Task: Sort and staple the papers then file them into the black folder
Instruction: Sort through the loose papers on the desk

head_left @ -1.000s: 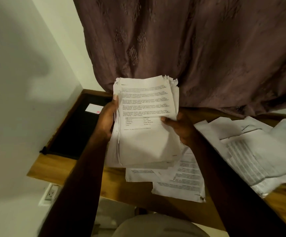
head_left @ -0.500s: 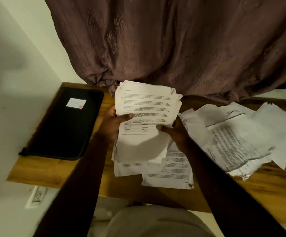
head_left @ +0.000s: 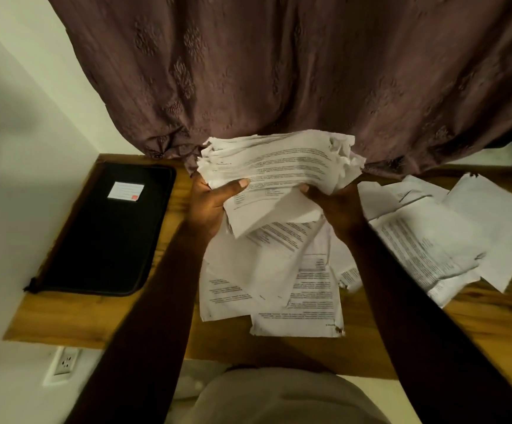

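Curtain (head_left: pixel 309 71): brown, hangs behind the desk.
Desk (head_left: pixel 101 319): wooden, carries the folder and the papers.
Loose papers (head_left: pixel 426 240): spread over the desk's middle and right, overlapping.
Black folder (head_left: pixel 104 240): closed, flat at the desk's left end, with no sheet touching it.
Stack (head_left: pixel 279 166): held above the desk. A second ago it faced the camera upright; now it is tipped flat and its lower sheets sag toward the desk.
Left hand (head_left: pixel 208 203): grips the stack's left edge, thumb on top.
Right hand (head_left: pixel 337 206): curled round the right edge.
Meaning: probably still sorting, with stapling and filing not yet begun.
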`<move>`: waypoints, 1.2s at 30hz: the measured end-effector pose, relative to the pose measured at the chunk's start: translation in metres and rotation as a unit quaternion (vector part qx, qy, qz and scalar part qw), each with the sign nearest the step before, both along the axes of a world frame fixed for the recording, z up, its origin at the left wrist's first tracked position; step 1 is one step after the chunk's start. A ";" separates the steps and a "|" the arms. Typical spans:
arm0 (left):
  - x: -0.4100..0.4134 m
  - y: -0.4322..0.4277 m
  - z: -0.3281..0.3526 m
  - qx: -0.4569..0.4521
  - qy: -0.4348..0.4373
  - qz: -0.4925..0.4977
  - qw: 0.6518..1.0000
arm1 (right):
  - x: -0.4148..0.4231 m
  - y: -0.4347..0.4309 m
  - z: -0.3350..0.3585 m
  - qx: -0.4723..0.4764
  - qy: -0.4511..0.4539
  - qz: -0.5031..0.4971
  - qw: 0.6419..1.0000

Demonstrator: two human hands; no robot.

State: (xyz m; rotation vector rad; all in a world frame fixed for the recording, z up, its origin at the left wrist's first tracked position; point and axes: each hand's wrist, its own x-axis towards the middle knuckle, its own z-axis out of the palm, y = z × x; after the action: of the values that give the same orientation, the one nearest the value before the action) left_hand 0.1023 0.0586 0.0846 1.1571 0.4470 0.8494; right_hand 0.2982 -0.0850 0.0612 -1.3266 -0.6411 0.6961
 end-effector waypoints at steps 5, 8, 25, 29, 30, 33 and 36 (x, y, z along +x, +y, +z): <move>0.010 -0.019 -0.060 -0.040 0.151 0.015 0.988 | -0.001 -0.010 -0.039 -0.100 -0.041 0.029 0.994; 0.012 -0.029 -0.077 -0.020 0.177 0.012 0.984 | 0.000 -0.011 -0.052 -0.142 -0.057 0.021 0.988; 0.015 -0.024 -0.099 0.034 0.237 0.031 0.970 | 0.004 -0.008 -0.077 -0.155 -0.040 -0.020 0.987; 0.009 -0.026 -0.112 0.074 0.304 0.008 0.950 | -0.002 -0.011 -0.088 -0.191 -0.070 0.002 0.979; 0.010 -0.026 -0.109 0.082 0.306 0.017 0.948 | -0.002 -0.011 -0.087 -0.184 -0.069 -0.001 0.980; 0.011 -0.021 -0.104 0.101 0.307 0.024 0.946 | 0.002 -0.010 -0.084 -0.162 -0.062 -0.015 0.985; 0.004 -0.020 -0.109 0.119 0.370 -0.032 0.921 | 0.001 -0.014 -0.095 -0.203 -0.069 0.015 0.977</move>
State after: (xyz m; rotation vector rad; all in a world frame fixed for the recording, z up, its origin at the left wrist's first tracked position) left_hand 0.1063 0.0390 -0.0246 1.7069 0.9353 0.3815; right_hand 0.2989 -0.0990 -0.0339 -1.7572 -0.6518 0.7917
